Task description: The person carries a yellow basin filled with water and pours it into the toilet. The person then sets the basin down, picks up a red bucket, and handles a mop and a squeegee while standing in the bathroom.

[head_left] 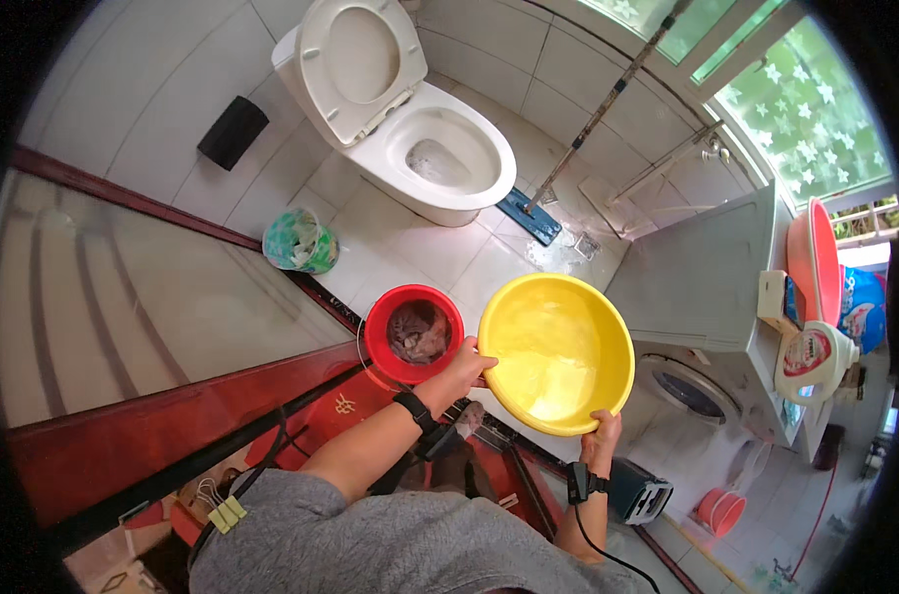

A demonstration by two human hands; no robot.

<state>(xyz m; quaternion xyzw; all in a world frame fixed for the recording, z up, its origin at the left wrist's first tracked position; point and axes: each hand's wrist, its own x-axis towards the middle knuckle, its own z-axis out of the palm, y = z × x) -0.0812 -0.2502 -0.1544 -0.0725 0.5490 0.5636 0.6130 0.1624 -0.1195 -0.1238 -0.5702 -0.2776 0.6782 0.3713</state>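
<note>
Held out in front of me is a round yellow basin (pixel 608 342), with my hands on its rim. My left hand (pixel 466 366) grips the left side of the rim, its fingers mostly under the edge. At the lower right of the rim, my right hand (pixel 601 439) is closed on the basin too. Its inside shines with reflections; I cannot tell whether water lies in it. Just left of the basin stands a red bucket (pixel 374 342) with wet-looking, greyish-brown cloth (pixel 417 333) inside. My left wrist is close to the bucket's right side.
Ahead is a white toilet (pixel 489 148) with its lid up. A flat blue mop (pixel 530 216) leans beside it, near a wet floor patch. A small bin (pixel 316 247) stands left. At right is a washing machine (pixel 702 267) with a detergent bottle (pixel 813 361) on top.
</note>
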